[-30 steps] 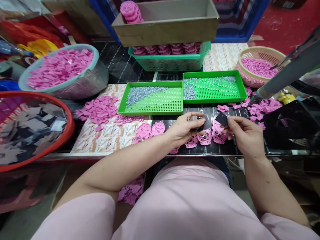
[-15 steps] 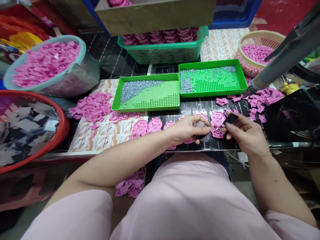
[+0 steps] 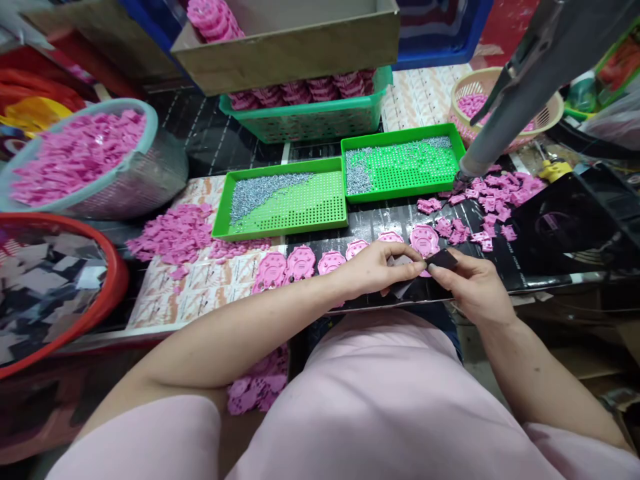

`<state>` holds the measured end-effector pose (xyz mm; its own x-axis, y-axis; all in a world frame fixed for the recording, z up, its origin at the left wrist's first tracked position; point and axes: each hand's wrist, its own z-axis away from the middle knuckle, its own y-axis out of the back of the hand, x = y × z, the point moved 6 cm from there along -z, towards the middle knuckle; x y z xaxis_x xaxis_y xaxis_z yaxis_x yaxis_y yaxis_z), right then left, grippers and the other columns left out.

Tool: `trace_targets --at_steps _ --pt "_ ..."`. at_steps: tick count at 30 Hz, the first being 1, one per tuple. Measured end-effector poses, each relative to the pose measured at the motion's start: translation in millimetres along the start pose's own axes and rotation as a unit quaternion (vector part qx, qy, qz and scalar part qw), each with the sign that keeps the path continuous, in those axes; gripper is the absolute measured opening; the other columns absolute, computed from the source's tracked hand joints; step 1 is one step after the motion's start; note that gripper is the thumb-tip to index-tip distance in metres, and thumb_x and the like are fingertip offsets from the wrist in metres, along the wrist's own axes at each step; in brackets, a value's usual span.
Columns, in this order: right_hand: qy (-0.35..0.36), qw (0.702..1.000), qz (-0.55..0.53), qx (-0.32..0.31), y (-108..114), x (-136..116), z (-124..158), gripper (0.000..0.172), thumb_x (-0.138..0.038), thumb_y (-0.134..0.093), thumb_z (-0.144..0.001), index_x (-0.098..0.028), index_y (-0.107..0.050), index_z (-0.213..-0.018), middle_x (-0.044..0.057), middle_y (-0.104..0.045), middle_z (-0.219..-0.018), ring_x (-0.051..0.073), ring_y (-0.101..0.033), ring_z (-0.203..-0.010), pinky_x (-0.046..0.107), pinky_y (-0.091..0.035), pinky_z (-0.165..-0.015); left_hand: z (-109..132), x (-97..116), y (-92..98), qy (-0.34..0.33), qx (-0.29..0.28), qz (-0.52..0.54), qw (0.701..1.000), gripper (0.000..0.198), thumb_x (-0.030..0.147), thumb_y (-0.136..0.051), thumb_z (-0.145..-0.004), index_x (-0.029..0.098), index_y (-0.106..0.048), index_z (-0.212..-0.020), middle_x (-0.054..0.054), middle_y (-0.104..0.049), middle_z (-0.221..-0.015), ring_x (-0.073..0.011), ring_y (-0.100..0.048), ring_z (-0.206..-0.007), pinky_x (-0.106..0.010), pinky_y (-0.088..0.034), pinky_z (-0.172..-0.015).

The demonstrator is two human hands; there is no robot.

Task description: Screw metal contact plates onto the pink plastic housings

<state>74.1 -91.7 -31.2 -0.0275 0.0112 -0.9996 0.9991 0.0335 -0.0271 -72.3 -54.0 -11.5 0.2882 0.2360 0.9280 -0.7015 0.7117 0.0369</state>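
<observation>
The person's left hand [image 3: 375, 270] curls its fingers [image 3: 403, 252] closed around a flat grey piece [image 3: 403, 288], which shows below the fingertips, while the right hand [image 3: 473, 287] pinches a black square piece [image 3: 443, 260] between thumb and forefinger. The two hands nearly meet above the black counter [image 3: 380, 220], just in front of a row of round pink plastic parts [image 3: 424, 240]. Above them sit two green perforated trays [image 3: 280, 231] scattered with small silver screws [image 3: 265, 197]. A heap of loose pink pieces [image 3: 170, 233] lies left of the trays, and more [image 3: 490, 197] lie at the right. At the upper left, a grey-rimmed basket [image 3: 145, 127] is full of pink pieces; below it, a red-rimmed basin [image 3: 120, 287] holds black and grey squares [image 3: 45, 287]. A grey cylindrical tool [image 3: 520, 100] slants down at the upper right, in front of a wicker basket [image 3: 547, 100]. A green plastic crate [image 3: 300, 125] of stacked pink parts sits at the top centre, under a cardboard box [image 3: 285, 57].
</observation>
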Motion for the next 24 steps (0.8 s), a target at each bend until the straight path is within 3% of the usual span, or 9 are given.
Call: trace_targets --at_steps 5,7,10,13,17,22,24 --pt "0.002 0.999 0.052 0.010 0 -5 2 0.059 -0.035 -0.079 -0.070 -0.029 -0.058 -0.125 -0.002 -0.066 -0.079 0.009 -0.058 -0.063 0.022 -0.050 -0.056 -1 3 1.8 0.009 -0.024 0.006 1.000 0.036 0.049 -0.067 -0.077 0.014 -0.064 -0.082 0.006 -0.048 -0.056 -0.0035 -0.040 -0.042 -0.014 -0.032 -0.037" --pt "0.071 0.985 0.155 -0.007 2 -19 2 0.055 -0.034 -0.076 -0.074 -0.027 -0.059 -0.126 0.001 -0.067 -0.086 0.011 -0.060 -0.069 0.024 -0.053 -0.062 -1 2 5.0 0.033 -0.022 0.019 0.999 0.033 0.047 -0.069 -0.076 0.014 -0.063 -0.078 0.006 -0.049 -0.056 -0.0030 -0.039 -0.042 -0.014 -0.029 -0.036" --pt "0.206 0.932 0.297 -0.037 5 -41 3 0.036 -0.027 -0.071 -0.079 -0.026 -0.066 -0.115 0.005 -0.066 -0.113 0.016 -0.064 -0.098 0.032 -0.054 -0.087 0 2 8.7 0.068 -0.014 0.041 0.997 0.025 0.039 -0.070 -0.075 0.014 -0.063 -0.075 0.006 -0.050 -0.055 -0.0026 -0.039 -0.042 -0.012 -0.029 -0.036" --pt "0.275 0.893 0.349 -0.072 6 -52 4 0.029 -0.020 -0.067 -0.082 -0.027 -0.068 -0.110 0.005 -0.068 -0.111 0.018 -0.064 -0.103 0.035 -0.052 -0.093 -1 4 6.6 0.084 -0.018 0.070 0.994 0.018 0.031 -0.070 -0.075 0.014 -0.064 -0.073 0.006 -0.050 -0.054 -0.0023 -0.039 -0.040 -0.012 -0.027 -0.034" --pt "0.279 0.889 0.349 -0.099 5 -53 4 0.028 -0.020 -0.069 -0.080 -0.026 -0.068 -0.108 0.004 -0.071 -0.101 0.018 -0.067 -0.095 0.034 -0.054 -0.088 -2 1 3.5 0.092 -0.021 0.086 0.992 0.015 0.024 -0.069 -0.079 0.013 -0.063 -0.072 0.006 -0.050 -0.052 -0.0015 -0.038 -0.038 -0.012 -0.028 -0.033" --pt "0.232 0.889 0.394 0.000 24 -39 -3 0.021 -0.025 -0.072 -0.078 -0.025 -0.070 -0.099 0.003 -0.071 -0.100 0.019 -0.066 -0.092 0.037 -0.052 -0.087 -2 -7 20.7 0.067 0.034 0.134 0.988 0.015 0.026 -0.071 -0.081 0.012 -0.065 -0.079 0.005 -0.051 -0.059 -0.0031 -0.048 -0.046 -0.013 -0.041 -0.040" --pt "0.233 0.876 0.422 -0.009 26 -31 -6 0.018 -0.028 -0.072 -0.079 -0.024 -0.071 -0.096 0.003 -0.071 -0.098 0.019 -0.065 -0.092 0.039 -0.051 -0.087 -1 -11 29.0 0.067 0.062 0.167 0.982 0.014 0.021 -0.075 -0.077 0.012 -0.067 -0.086 0.004 -0.054 -0.067 -0.0037 -0.052 -0.053 -0.015 -0.047 -0.045"
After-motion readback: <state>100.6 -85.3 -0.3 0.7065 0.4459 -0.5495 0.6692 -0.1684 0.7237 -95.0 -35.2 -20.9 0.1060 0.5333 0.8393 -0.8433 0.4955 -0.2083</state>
